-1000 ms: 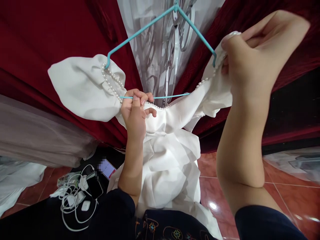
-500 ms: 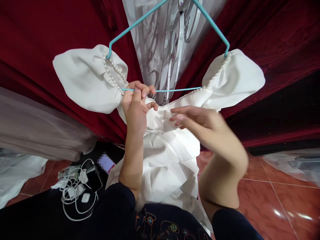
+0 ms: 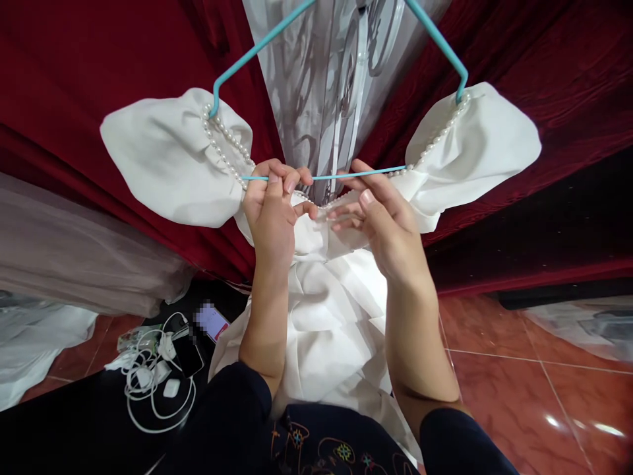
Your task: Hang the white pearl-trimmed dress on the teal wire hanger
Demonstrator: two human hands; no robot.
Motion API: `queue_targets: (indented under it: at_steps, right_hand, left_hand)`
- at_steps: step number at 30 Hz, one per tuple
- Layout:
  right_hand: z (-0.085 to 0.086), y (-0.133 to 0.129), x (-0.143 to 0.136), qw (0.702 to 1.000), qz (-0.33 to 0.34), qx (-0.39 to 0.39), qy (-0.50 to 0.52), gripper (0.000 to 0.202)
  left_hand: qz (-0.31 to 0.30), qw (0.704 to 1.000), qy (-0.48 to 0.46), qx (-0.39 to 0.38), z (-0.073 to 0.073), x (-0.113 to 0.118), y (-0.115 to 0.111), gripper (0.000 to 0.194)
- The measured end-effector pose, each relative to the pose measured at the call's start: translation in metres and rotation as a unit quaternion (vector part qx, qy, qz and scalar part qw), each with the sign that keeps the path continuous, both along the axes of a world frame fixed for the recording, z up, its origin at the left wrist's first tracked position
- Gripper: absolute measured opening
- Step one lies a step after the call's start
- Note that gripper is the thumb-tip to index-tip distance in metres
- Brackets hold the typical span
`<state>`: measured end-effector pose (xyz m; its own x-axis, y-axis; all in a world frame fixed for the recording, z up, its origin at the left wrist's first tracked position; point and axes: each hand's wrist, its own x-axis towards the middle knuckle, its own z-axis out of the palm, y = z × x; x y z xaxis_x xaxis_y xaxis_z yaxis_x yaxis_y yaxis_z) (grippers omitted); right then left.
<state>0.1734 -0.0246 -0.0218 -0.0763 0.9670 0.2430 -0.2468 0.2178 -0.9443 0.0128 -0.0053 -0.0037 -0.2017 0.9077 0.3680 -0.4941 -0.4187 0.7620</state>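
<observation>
A white dress (image 3: 341, 316) with puffed sleeves and a pearl-trimmed neckline hangs from a light blue hanger (image 3: 262, 45). My left hand (image 3: 273, 214) is closed around the hanger's thin lower bar, at the left of the neckline, its thumb pressed to the curled fingers. Whether it also pinches dress fabric is hidden. On the right, my right hand (image 3: 390, 224) has its fingers spread in front of the bodice. Its index finger reaches up to the bar, and the other fingertips are close to the pearl edge, slightly blurred.
Dark red curtains (image 3: 123, 53) flank sheer white fabric behind the hanger. At lower left, a black surface (image 3: 74, 422) bears a tangled white cable (image 3: 131, 396), a phone (image 3: 189, 356) and a small white case (image 3: 171, 388). Red floor tiles (image 3: 504, 389) show at right.
My right hand has moved up to the bar and neckline, its fingers spreading. The hanger's right side and right sleeve have shifted right and slightly up. My left hand keeps its hold.
</observation>
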Motion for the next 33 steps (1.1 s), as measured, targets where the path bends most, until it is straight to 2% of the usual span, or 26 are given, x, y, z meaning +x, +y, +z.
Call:
queue_targets:
  at_steps: [3,5,8,10,11,13,15,17,20,23,25,26,28,30,33]
  right_hand:
    - [-0.010,0.011,-0.010,0.995,0.014,0.032,0.091,0.036]
    - [-0.014,0.015,-0.013,0.990,0.012,0.027,0.135,0.032]
    - [-0.013,0.014,-0.016,0.987,-0.023,0.020,0.155,0.028]
    - [-0.009,0.013,-0.019,0.986,-0.047,0.033,0.157,0.026]
    - [-0.008,0.014,-0.020,0.985,-0.055,0.042,0.160,0.026]
    - [-0.009,0.015,-0.023,0.984,-0.057,0.056,0.159,0.025]
    - [-0.012,0.017,-0.025,0.985,-0.052,0.067,0.148,0.024]
    - [-0.015,0.018,-0.025,0.986,-0.048,0.071,0.141,0.023]
    - [-0.018,0.018,-0.026,0.985,-0.048,0.070,0.151,0.019]
    - [-0.018,0.018,-0.026,0.986,-0.043,0.070,0.147,0.020]
    - [-0.017,0.018,-0.027,0.987,-0.040,0.073,0.135,0.023]
    - [-0.017,0.018,-0.027,0.988,-0.040,0.074,0.130,0.024]
    - [-0.016,0.017,-0.028,0.988,-0.045,0.074,0.127,0.024]
    - [-0.015,0.017,-0.028,0.988,-0.054,0.072,0.124,0.025]
    - [-0.014,0.017,-0.027,0.990,-0.061,0.070,0.109,0.026]
  left_hand:
    - [0.007,1.000,0.020,-0.006,0.001,0.002,-0.005,0.025]
    - [-0.002,0.999,0.044,-0.003,0.002,0.000,-0.010,0.026]
    - [-0.038,0.996,0.087,0.000,-0.001,-0.005,-0.018,0.024]
    - [-0.015,0.992,0.122,-0.012,-0.008,-0.009,-0.024,0.024]
    - [0.024,0.990,0.139,-0.020,-0.013,-0.010,-0.027,0.024]
    - [0.146,0.976,0.163,-0.023,-0.023,-0.012,-0.030,0.020]
    - [0.268,0.948,0.173,0.002,-0.032,-0.014,-0.029,0.015]
    - [0.364,0.911,0.185,0.048,-0.039,-0.015,-0.022,0.023]
    - [0.468,0.852,0.226,0.069,-0.043,-0.014,-0.005,0.043]
    - [0.539,0.801,0.259,0.026,-0.039,-0.009,0.015,0.066]
    - [0.573,0.779,0.254,0.012,-0.035,-0.005,0.027,0.071]
    - [0.578,0.778,0.245,0.014,-0.033,-0.005,0.032,0.068]
    - [0.560,0.796,0.228,0.030,-0.030,-0.010,0.039,0.061]
    - [0.510,0.829,0.222,0.047,-0.029,-0.020,0.038,0.054]
    - [0.415,0.881,0.223,0.048,-0.027,-0.040,0.023,0.046]
